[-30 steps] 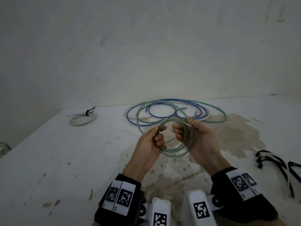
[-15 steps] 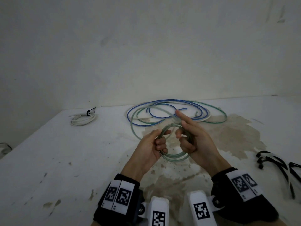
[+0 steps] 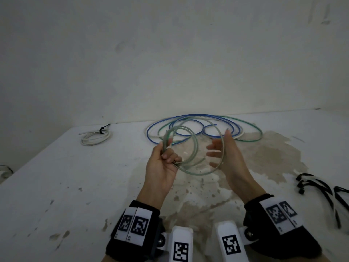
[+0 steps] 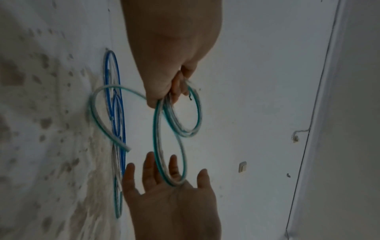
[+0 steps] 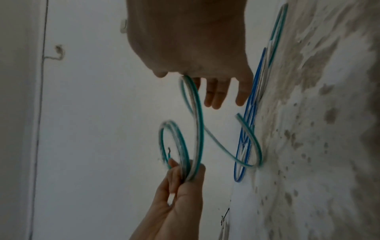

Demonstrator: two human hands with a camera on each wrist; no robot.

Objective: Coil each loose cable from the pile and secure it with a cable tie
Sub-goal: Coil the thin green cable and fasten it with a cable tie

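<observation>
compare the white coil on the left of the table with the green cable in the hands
The white coil lies on the table; the green cable is held above it by the left hand. The white coil has a black tie; the green cable shows none. The white coil is bundled; the green cable's loops are loose. Both are wound in loops.

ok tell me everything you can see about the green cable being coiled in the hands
The green cable is thin and pale, with a teal stripe along a whitish, glossy plastic-looking jacket. It is partly wound and held above the table. The left hand grips a bundle of small loops between thumb and curled fingers. One wider loop swings out to the right hand, resting against its open palm and straight fingers. A cut end hangs free below the loops. No tie is on it yet.
</observation>
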